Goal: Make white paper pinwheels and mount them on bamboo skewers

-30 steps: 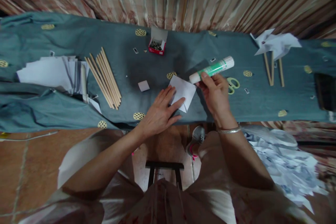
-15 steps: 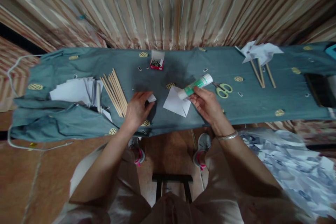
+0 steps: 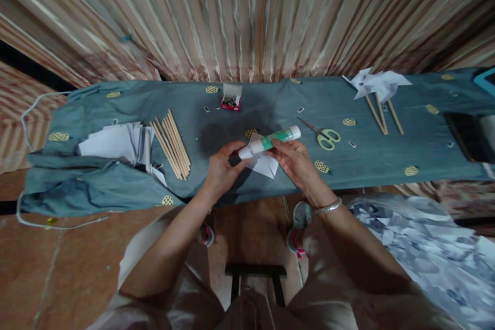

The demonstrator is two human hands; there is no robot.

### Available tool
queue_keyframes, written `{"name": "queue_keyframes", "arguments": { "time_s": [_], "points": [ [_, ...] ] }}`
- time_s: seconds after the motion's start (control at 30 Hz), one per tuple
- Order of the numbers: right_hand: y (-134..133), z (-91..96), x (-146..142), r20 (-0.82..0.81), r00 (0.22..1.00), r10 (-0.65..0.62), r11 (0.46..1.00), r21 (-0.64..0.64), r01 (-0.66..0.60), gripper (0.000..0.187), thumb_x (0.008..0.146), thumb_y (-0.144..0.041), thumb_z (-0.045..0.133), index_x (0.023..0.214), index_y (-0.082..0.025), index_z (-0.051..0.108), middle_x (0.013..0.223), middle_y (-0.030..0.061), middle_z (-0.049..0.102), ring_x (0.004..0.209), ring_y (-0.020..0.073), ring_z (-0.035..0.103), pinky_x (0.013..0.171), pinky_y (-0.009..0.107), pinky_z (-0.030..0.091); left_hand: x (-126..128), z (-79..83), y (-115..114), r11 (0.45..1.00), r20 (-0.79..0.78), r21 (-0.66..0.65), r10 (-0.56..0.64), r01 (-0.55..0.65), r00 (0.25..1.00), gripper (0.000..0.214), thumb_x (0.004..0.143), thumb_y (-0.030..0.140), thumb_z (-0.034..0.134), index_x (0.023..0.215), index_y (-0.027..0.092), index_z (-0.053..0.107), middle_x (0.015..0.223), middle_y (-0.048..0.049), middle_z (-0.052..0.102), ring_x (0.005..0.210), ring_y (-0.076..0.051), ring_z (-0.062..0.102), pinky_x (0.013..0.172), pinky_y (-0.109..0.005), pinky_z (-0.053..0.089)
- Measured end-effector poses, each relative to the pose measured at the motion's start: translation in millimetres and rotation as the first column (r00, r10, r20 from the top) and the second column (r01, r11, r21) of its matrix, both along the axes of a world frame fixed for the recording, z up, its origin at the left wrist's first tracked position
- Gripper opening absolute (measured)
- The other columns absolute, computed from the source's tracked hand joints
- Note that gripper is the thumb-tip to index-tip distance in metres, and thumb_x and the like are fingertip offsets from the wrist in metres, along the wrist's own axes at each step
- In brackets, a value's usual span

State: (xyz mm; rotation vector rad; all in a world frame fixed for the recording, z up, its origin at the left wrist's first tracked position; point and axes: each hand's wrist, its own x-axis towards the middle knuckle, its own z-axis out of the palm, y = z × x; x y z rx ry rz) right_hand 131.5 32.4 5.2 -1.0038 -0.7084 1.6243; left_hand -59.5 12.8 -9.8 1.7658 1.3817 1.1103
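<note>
A white and green glue stick (image 3: pixel 278 138) is held level just above the teal cloth-covered table (image 3: pixel 386 154). My right hand (image 3: pixel 296 161) is closed around its green body. My left hand (image 3: pixel 221 170) is closed with thumb and fingers pinched at the stick's white cap end. A folded white paper square (image 3: pixel 266 167) lies on the cloth right under the stick, between both hands. The small white paper square my left hand reached for is out of sight.
Green-handled scissors (image 3: pixel 325 136) lie just right of my hands. Several wooden sticks (image 3: pixel 172 144) and a stack of white paper (image 3: pixel 112 142) lie to the left. A red pin box (image 3: pixel 231 99) sits at the back, paper pinwheels (image 3: pixel 381 85) far right. Paper scraps (image 3: pixel 417 247) cover the floor.
My left hand left the folded paper, reached left to the small square, then came back to the glue stick's cap end. My right hand lowered the stick over the folded paper.
</note>
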Motion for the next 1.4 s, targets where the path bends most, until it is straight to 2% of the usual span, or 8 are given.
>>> {"name": "queue_keyframes", "arguments": {
  "time_s": [0.33, 0.7, 1.0, 1.23, 1.4],
  "points": [
    [-0.7, -3.0, -0.8, 0.082, 0.997, 0.014, 0.999, 0.029, -0.016, 0.028, 0.062, -0.039, 0.085, 0.076, -0.019, 0.072, 0.08, 0.0006, 0.074, 0.074, 0.0126, 0.068, 0.078, 0.028, 0.057, 1.1, -3.3, -0.7, 0.999, 0.03, 0.036, 0.005, -0.006, 1.0, 0.038, 0.077, 0.027, 0.073, 0.112, 0.018, 0.062, 0.114, -0.0073, 0.07, 0.097, -0.018, 0.069, 0.089, -0.033, 0.057],
    [-0.6, 0.2, -6.9, 0.092, 0.996, -0.001, 1.0, -0.02, 0.002, 0.034, 0.054, -0.04, 0.089, 0.072, -0.018, 0.072, 0.074, -0.0002, 0.073, 0.066, 0.0102, 0.066, 0.068, 0.023, 0.057, -5.8, 0.6, -4.4, 0.988, -0.143, 0.157, 0.007, 0.015, 0.99, 0.036, 0.08, 0.024, 0.071, 0.114, 0.019, 0.062, 0.111, -0.0079, 0.07, 0.093, -0.018, 0.068, 0.088, -0.035, 0.055],
    [-6.2, -3.2, -22.3, 0.096, 0.994, 0.055, 0.997, -0.057, -0.05, 0.039, 0.05, -0.043, 0.089, 0.073, -0.017, 0.071, 0.075, 0.0002, 0.073, 0.067, 0.0123, 0.067, 0.07, 0.027, 0.059, -7.2, 3.0, -6.4, 0.984, -0.194, 0.178, 0.007, 0.028, 0.981, 0.03, 0.083, 0.026, 0.068, 0.113, 0.02, 0.065, 0.107, -0.0067, 0.071, 0.094, -0.019, 0.067, 0.086, -0.032, 0.054],
    [-7.7, -1.5, -29.9, 0.201, 0.972, 0.125, 0.99, 0.031, -0.134, 0.042, 0.053, -0.05, 0.086, 0.074, -0.018, 0.069, 0.075, 0.0009, 0.073, 0.067, 0.014, 0.066, 0.072, 0.03, 0.057, -9.5, 1.5, -6.7, 0.986, -0.178, 0.165, -0.007, 0.037, 0.984, 0.032, 0.085, 0.033, 0.066, 0.114, 0.019, 0.067, 0.109, -0.0069, 0.073, 0.094, -0.02, 0.068, 0.086, -0.032, 0.053],
    [-3.5, -5.9, -0.4, 0.418, 0.908, 0.009, 0.982, 0.165, -0.086, 0.038, 0.071, -0.048, 0.077, 0.096, -0.022, 0.066, 0.081, 0.0, 0.073, 0.072, 0.0136, 0.065, 0.072, 0.028, 0.052, -28.8, 4.1, 1.6, 0.988, -0.207, 0.081, 0.144, -0.13, 0.968, 0.034, 0.082, 0.032, 0.064, 0.112, 0.016, 0.067, 0.105, -0.0067, 0.074, 0.091, -0.021, 0.068, 0.083, -0.032, 0.054]
  ]
}}
